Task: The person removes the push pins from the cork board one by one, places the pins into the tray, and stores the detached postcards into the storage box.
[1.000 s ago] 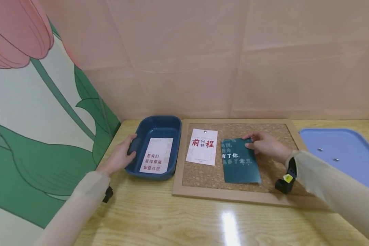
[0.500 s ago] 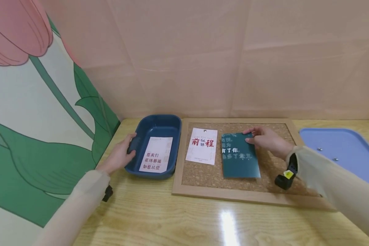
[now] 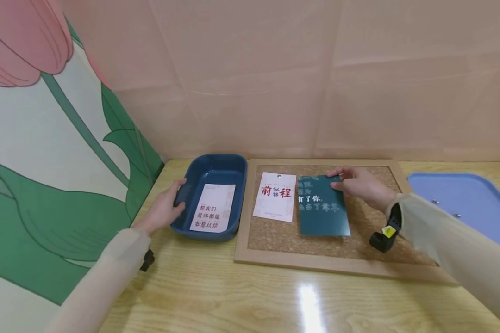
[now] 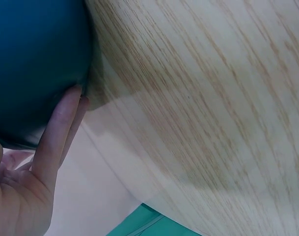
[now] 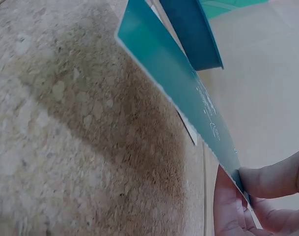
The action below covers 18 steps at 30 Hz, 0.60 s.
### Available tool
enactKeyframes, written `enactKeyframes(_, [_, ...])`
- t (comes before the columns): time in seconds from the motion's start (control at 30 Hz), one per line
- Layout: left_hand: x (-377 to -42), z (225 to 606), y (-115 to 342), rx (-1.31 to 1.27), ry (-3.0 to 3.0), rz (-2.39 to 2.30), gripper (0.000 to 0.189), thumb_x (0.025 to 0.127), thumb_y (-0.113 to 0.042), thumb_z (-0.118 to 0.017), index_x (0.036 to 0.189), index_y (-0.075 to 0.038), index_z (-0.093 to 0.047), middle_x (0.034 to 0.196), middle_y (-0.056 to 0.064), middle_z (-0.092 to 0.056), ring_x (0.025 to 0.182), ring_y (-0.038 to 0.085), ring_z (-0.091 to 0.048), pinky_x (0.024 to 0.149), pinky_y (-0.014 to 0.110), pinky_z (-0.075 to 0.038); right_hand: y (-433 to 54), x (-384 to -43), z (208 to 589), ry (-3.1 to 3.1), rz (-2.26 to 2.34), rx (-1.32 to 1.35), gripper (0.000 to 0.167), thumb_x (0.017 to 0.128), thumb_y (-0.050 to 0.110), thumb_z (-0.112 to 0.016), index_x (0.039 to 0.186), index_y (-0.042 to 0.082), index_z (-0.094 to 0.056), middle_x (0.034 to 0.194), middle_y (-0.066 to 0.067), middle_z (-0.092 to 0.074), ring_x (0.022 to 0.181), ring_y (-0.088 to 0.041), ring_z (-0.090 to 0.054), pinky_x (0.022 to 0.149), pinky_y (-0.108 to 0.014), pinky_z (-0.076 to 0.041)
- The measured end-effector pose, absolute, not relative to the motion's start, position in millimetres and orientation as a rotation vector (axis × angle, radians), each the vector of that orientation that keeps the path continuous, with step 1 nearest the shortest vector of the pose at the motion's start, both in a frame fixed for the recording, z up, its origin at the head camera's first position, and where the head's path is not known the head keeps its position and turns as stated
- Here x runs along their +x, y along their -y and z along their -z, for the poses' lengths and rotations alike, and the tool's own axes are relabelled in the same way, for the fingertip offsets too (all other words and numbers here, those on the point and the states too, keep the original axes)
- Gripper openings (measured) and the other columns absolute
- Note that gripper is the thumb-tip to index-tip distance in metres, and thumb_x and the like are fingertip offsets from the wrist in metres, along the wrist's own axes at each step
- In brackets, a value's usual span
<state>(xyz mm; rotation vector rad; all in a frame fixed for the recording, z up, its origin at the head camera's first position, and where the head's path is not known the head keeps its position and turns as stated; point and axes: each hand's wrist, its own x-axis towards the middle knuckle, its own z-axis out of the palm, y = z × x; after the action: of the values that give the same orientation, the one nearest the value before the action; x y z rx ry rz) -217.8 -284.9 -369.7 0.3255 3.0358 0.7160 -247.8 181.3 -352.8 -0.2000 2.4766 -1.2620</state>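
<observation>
My right hand pinches the far right corner of a dark teal card with white writing, held over the cork board. The right wrist view shows that teal card lifted off the cork, its corner between my thumb and fingers. A white card with red characters is pinned on the board just left of it. My left hand holds the left rim of a dark blue tray, which contains another white card. In the left wrist view my fingers lie against the tray's outer wall.
A light blue tray with two small metal pins sits at the right. A pink wall rises behind the wooden table, and a panel painted with a tulip stands at the left.
My right hand has carried the teal card left and toward the back of the board, until it lies next to the white card. My left hand has stayed on the tray.
</observation>
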Motion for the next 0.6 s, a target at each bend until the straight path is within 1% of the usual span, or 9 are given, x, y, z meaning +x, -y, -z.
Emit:
enactKeyframes(0.1, [-218.1,370.1,285.9,0.319,-3.035,-0.713,0.058,0.092,0.001,-0.054,0.145,0.002,-0.028,0.138,0.034,-0.044,0.123,0.043,-0.050,0.101,0.056,-0.041,-177.2,-248.2,350.6,-2.479,1.260,-0.190,0.042,0.100,0.016,-0.048,0.137,0.000,-0.042,0.143,-0.032,-0.030,0.108,-0.033,-0.045,0.087,-0.043,-0.045])
enactKeyframes(0.27, [-219.0,371.4,285.2,0.310,-3.034,-0.713,0.059,0.092,0.000,-0.053,0.145,0.001,-0.028,0.137,0.034,-0.045,0.123,0.043,-0.050,0.101,0.055,-0.041,-170.2,-249.4,349.1,-2.494,1.254,-0.164,0.043,0.099,0.019,-0.051,0.137,0.002,-0.043,0.145,-0.032,-0.029,0.120,-0.038,-0.042,0.092,-0.048,-0.045])
enactKeyframes(0.33, [-218.9,371.6,284.8,0.308,-3.037,-0.711,0.058,0.092,0.000,-0.053,0.145,0.001,-0.028,0.137,0.035,-0.045,0.123,0.044,-0.049,0.101,0.056,-0.040,-166.6,-249.9,348.6,-2.484,1.272,-0.154,0.043,0.098,0.019,-0.051,0.137,0.002,-0.044,0.143,-0.031,-0.031,0.117,-0.038,-0.044,0.093,-0.048,-0.046])
enactKeyframes(0.37, [-219.0,371.7,284.8,0.309,-3.039,-0.710,0.058,0.092,0.000,-0.053,0.145,0.001,-0.029,0.137,0.035,-0.045,0.123,0.044,-0.050,0.101,0.056,-0.040,-164.6,-250.0,348.3,-2.476,1.284,-0.154,0.043,0.098,0.018,-0.051,0.137,0.001,-0.044,0.142,-0.030,-0.032,0.113,-0.036,-0.045,0.092,-0.047,-0.046])
enactKeyframes(0.47, [-219.3,372.1,284.6,0.319,-3.049,-0.700,0.058,0.092,0.001,-0.053,0.145,0.002,-0.029,0.136,0.035,-0.045,0.122,0.044,-0.050,0.101,0.056,-0.041,-159.4,-251.2,347.6,-2.453,1.319,-0.156,0.042,0.098,0.015,-0.049,0.137,0.000,-0.043,0.141,-0.028,-0.032,0.108,-0.032,-0.046,0.091,-0.045,-0.046])
enactKeyframes(0.6, [-218.9,372.4,284.1,0.326,-3.056,-0.690,0.058,0.092,0.001,-0.054,0.144,0.002,-0.029,0.135,0.036,-0.046,0.120,0.044,-0.052,0.099,0.056,-0.042,-152.9,-253.5,347.9,-2.431,1.349,-0.133,0.041,0.099,0.015,-0.049,0.137,0.000,-0.044,0.143,-0.028,-0.031,0.111,-0.032,-0.044,0.091,-0.044,-0.046])
